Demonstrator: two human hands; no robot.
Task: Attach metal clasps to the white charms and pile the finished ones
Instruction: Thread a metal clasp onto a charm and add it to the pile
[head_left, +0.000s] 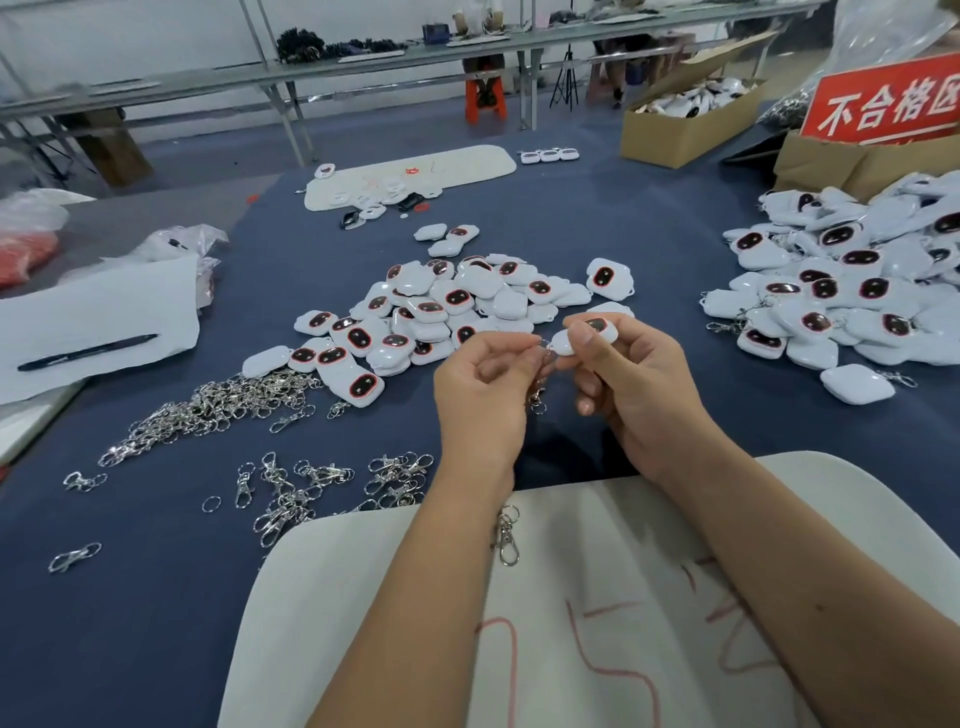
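My right hand pinches a white charm with a dark red-rimmed face, held above the blue table. My left hand pinches a metal clasp whose ring meets the charm's left corner; the clasp's hook dangles below my fingers. A heap of white charms without clasps lies just beyond my hands. At the right lies a larger pile of charms with clasps on them. Loose metal clasps are scattered at the left, and one clasp rests on the white board near my left wrist.
A white board with red marks lies under my forearms. A paper sheet with a black pen sits at the left, by plastic bags. Cardboard boxes and a red sign stand at the back right. A white tray lies farther back.
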